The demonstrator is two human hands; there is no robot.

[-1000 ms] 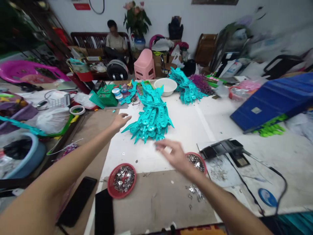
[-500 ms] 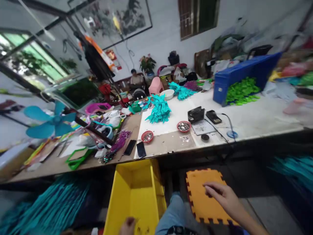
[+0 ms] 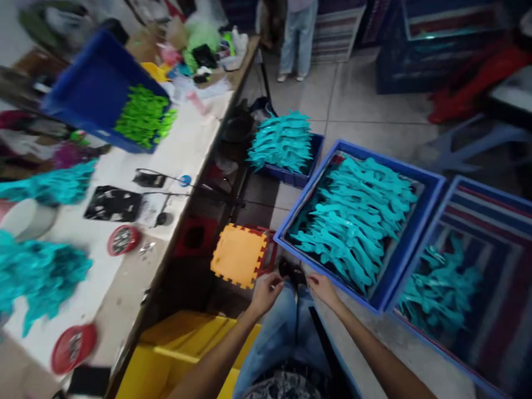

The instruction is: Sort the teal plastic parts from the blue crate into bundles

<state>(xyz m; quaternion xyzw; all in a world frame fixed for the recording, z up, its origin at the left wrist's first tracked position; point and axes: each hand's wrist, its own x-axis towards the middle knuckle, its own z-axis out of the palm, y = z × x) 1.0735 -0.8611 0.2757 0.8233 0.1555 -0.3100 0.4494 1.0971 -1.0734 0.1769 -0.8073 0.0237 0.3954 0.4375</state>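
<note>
My left hand (image 3: 267,292) is held over my jeans near the orange foam mat (image 3: 239,255). Its fingers curl loosely with a gap to the thumb, and nothing shows in them. Across from it, my right hand (image 3: 323,289) is near the front edge of a blue crate (image 3: 286,242), its fingers half bent; I see nothing held there either. Turquoise flat pieces (image 3: 353,213) are piled in rows inside that crate. Below my left forearm stands a yellow bin (image 3: 153,368).
On the left, a worktable (image 3: 124,288) carries red bowls (image 3: 75,346) of small metal parts, turquoise heaps and a tipped blue crate (image 3: 83,97) of green pieces. More turquoise pieces lie in a striped-lined crate (image 3: 494,244) at right. A person (image 3: 297,39) stands at the back.
The view has swung right and down, from the table to the crates on the floor. My left hand has left the yellow bin; both hands are now close together before me.
</note>
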